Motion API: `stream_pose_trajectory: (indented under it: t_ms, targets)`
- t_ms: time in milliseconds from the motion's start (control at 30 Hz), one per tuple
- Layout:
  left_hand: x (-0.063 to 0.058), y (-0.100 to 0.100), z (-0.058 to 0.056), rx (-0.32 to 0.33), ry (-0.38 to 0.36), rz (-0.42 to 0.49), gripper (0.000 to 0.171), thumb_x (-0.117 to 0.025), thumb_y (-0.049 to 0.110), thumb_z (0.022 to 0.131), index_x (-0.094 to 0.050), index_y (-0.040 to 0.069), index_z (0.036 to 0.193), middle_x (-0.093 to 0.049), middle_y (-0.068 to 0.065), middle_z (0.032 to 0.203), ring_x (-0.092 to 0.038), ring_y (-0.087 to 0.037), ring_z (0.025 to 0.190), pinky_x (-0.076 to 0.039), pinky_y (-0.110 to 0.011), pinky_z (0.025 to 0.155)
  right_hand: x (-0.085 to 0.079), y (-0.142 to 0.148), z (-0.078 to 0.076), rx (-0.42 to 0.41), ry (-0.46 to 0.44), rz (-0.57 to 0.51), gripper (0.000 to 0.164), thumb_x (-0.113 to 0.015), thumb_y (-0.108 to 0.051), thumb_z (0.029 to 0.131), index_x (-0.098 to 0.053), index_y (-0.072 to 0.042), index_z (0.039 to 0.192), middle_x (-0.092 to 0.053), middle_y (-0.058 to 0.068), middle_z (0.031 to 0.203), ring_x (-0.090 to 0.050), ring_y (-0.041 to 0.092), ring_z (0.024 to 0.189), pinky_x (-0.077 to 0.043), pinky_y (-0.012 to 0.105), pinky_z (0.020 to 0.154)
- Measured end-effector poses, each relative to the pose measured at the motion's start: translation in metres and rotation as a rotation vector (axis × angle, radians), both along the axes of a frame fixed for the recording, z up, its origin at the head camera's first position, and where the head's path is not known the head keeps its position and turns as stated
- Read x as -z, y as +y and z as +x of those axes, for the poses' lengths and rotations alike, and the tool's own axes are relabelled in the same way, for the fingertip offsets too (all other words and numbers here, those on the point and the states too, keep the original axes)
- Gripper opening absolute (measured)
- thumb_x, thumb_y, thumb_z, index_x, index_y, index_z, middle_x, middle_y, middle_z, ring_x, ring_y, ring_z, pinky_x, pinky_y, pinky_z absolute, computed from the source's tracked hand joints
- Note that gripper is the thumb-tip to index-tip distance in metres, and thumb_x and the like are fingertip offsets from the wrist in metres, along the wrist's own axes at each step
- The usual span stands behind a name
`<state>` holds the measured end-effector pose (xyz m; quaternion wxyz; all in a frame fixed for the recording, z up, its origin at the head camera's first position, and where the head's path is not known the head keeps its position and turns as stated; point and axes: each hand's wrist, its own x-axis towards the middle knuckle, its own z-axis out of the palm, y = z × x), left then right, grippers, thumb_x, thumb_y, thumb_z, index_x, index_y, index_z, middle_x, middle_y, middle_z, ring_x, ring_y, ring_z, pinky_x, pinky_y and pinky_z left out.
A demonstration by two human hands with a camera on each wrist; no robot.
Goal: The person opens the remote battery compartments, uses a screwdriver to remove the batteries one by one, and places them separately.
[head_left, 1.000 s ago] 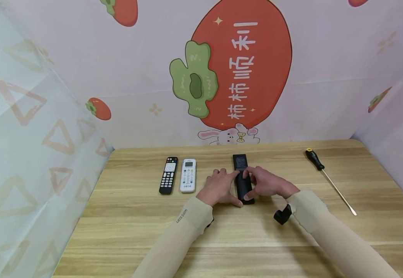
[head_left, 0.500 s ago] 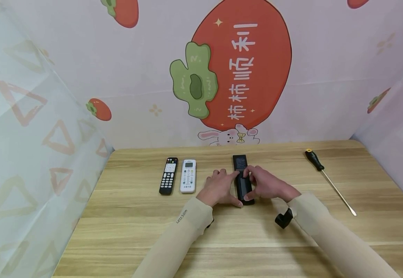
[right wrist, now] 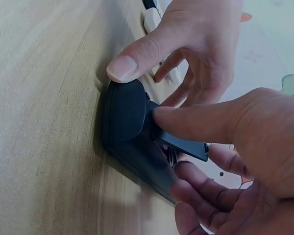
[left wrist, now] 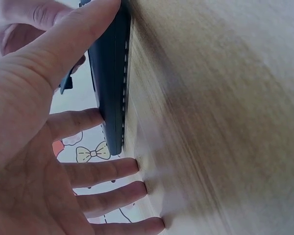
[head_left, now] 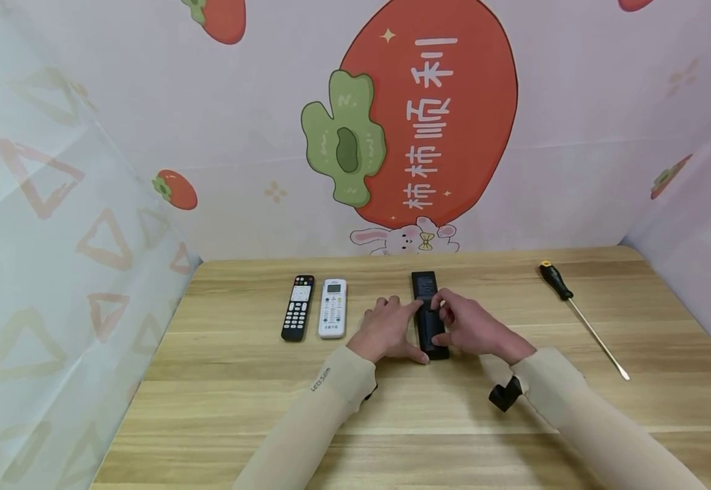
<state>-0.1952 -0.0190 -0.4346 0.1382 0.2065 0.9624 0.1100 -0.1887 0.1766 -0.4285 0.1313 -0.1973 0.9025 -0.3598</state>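
Observation:
A black remote control (head_left: pixel 424 284) lies back side up on the table, its long side pointing away from me. My left hand (head_left: pixel 387 331) steadies it: the thumb presses the near end, the index fingertip touches its side, and the other straight fingers rest on the tabletop. My right hand (head_left: pixel 477 328) pinches the battery cover (right wrist: pixel 186 146) between thumb and fingers. In the right wrist view that cover is tilted up from the back, with part of the battery compartment (right wrist: pixel 167 151) showing beneath. The compartment's inside is mostly hidden by fingers.
To the left lie a black remote with white buttons (head_left: pixel 295 327) and a white remote with a small screen (head_left: pixel 332 309). A screwdriver (head_left: pixel 566 294) with a black and yellow handle lies at the right. A printed backdrop (head_left: pixel 257 136) stands behind the wooden table (head_left: pixel 220 408).
The right hand has drawn slightly toward the right, and its thumb has shifted up from the remote's near end. The left hand has stayed in place.

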Motion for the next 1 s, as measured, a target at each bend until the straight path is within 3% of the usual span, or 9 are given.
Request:
stream_pose_trajectory:
  t_ms: [267,700,1000]
  targets:
    - [-0.0014,-0.0002,0.0000,0.001,0.010,-0.006,0.104,-0.087,0.065,0.068,-0.043,0.029,0.155,-0.054,-0.012,0.137,-0.047,-0.033,0.126,-0.045,-0.056,0.101,0.0016,0.0036,0.0021,0.009,0.058,-0.070,0.025,-0.067,0.002,0.094,-0.054,-0.006,0.114,-0.060,0.006,0.090,-0.056,0.020,0.079,-0.051,0.033,0.067]
    - [-0.0003,-0.0003,0.0001,-0.003,0.002,-0.003,0.104,-0.087,0.065,0.068,-0.043,0.029,0.156,-0.053,-0.012,0.138,-0.047,-0.033,0.127,-0.044,-0.056,0.103,0.0069,0.0050,0.0041,0.029,0.071,-0.135,0.025,-0.066,0.005,0.094,-0.055,-0.006,0.114,-0.061,0.007,0.090,-0.056,0.021,0.078,-0.048,0.029,0.060]
    - [0.0011,-0.0002,-0.0011,-0.004,-0.002,-0.005,0.105,-0.086,0.066,0.068,-0.042,0.029,0.156,-0.052,-0.012,0.140,-0.046,-0.032,0.128,-0.042,-0.055,0.104,0.0084,0.0044,0.0031,0.031,0.076,-0.118,0.025,-0.064,0.004,0.095,-0.059,-0.002,0.119,-0.060,0.007,0.090,-0.056,0.020,0.078,-0.048,0.031,0.064]
